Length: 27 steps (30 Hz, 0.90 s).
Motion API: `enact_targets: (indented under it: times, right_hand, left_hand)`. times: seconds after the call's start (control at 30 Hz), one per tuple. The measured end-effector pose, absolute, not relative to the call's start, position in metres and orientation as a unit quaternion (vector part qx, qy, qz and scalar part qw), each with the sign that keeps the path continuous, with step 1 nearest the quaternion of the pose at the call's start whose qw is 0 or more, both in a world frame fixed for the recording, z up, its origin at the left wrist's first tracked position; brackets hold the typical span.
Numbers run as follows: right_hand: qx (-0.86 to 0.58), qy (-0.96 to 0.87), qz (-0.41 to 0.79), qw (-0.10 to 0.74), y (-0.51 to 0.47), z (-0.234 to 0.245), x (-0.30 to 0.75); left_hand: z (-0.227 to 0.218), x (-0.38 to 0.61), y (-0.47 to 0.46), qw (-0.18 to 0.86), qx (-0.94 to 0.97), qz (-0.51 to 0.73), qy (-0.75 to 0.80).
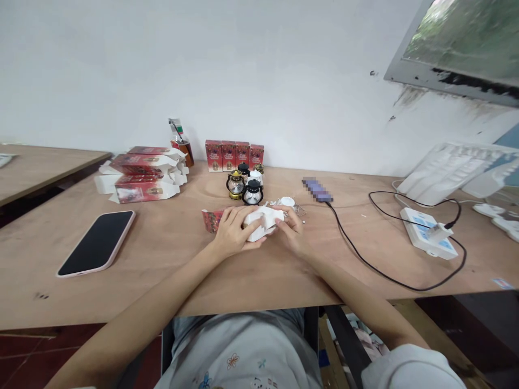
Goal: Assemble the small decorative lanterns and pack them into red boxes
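Over the middle of the table, my left hand [233, 233] is wrapped around a small carton [263, 222] whose white inner side and end flaps face me. The fingers of my right hand [293, 229] are closed on a white flap at the carton's right end. A red printed panel [211, 221] shows left of my left hand; whether it belongs to the same carton I cannot tell. Just beyond my hands stand several miniature lanterns, among them a gold lantern [235, 185], a black lantern [253, 193] and a white lantern [255, 176].
Red printed boxes [228, 156] stand along the wall. Open-ended cartons [141, 186] are piled at the left, beside a bottle [185, 151]. A phone [97, 243] lies nearer. To the right are a white disc [287, 201], another phone [318, 190], its black cable and a power strip [421, 229].
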State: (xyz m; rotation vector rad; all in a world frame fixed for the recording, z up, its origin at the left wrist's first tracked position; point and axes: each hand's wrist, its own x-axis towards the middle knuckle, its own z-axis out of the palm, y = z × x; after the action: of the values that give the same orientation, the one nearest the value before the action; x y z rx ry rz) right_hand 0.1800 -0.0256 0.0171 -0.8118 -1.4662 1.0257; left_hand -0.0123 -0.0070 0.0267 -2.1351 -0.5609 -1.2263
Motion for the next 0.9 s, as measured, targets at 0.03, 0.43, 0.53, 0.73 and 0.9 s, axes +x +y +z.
enact_targets:
  times: [0.03,0.43,0.53,0.73,0.9]
  right_hand:
    - [-0.339,-0.619,0.439,0.556,-0.026,0.018,0.18]
    - [-0.255,-0.629,0.512,0.526,-0.023,0.016,0.184]
    - [-0.263,-0.636,0.508,0.518,-0.023,0.016,0.182]
    - [-0.285,-0.63,0.471,0.548,-0.025,0.018,0.177]
    - [-0.285,-0.61,0.517,0.529,-0.029,0.019,0.173]
  left_hand:
    - [0.027,-0.013,-0.007,0.301,-0.805,-0.463,-0.215]
    - [0.034,-0.015,-0.011,0.26,-0.803,-0.485,-0.228]
    - [0.034,-0.014,-0.011,0.26,-0.804,-0.491,-0.214]
    - [0.036,-0.01,-0.012,0.239,-0.815,-0.5,-0.172]
    - [0.035,-0.007,-0.013,0.239,-0.823,-0.492,-0.152]
